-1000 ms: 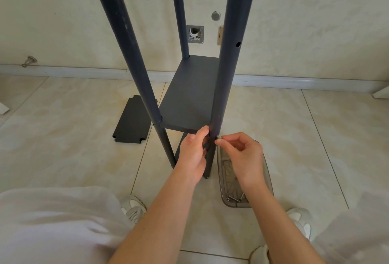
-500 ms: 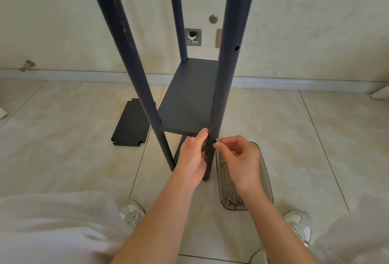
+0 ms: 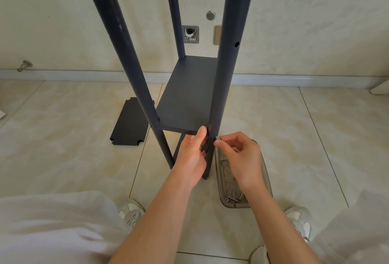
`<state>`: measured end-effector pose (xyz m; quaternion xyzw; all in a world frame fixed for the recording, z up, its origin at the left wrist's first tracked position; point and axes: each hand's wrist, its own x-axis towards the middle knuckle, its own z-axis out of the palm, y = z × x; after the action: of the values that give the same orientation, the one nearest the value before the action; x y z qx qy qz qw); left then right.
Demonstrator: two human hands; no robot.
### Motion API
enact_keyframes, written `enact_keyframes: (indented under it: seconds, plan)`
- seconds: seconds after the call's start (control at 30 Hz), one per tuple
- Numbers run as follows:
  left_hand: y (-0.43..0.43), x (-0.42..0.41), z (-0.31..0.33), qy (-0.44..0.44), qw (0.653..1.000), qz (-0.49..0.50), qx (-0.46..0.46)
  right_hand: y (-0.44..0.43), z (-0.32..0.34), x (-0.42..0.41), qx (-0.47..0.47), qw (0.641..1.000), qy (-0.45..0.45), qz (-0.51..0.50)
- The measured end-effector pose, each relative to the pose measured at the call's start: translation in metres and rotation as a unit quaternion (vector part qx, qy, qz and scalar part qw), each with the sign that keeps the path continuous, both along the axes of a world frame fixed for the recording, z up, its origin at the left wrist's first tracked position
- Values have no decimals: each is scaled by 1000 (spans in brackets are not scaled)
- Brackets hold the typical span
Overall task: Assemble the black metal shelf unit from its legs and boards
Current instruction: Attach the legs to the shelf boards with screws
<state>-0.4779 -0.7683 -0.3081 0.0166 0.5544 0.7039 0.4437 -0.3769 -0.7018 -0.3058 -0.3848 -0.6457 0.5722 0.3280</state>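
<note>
Screws [image 3: 231, 199] lie in the near end of a clear tray [image 3: 224, 171] on the floor, at five o'clock from the shelf [image 3: 122, 49]. The shelf stands in the middle. The right hand [image 3: 242, 158] pinches one screw [image 3: 217, 138] between thumb and finger, against the near right leg [image 3: 227, 74]. The left hand [image 3: 192, 156] curls its fingers round that leg, just under the board [image 3: 187, 99]. A spare board [image 3: 130, 122] lies flat at nine o'clock.

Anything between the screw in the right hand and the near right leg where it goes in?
Nothing visible. The right hand pinches the screw against the right side of the leg, at board level; the left hand grips the leg from the other side. How far in it is, I cannot tell.
</note>
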Motion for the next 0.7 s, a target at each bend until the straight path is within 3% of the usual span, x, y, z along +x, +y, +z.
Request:
enact_keyframes:
  seconds: [0.17, 0.7]
  plan:
    - [0, 0, 0, -4, 1000, -5, 23, -4, -1, 2, 63, 998, -16, 14]
    - [-4, -2, -9, 8, 1000, 0, -5, -7, 0, 0, -4, 1000, 26, 6]
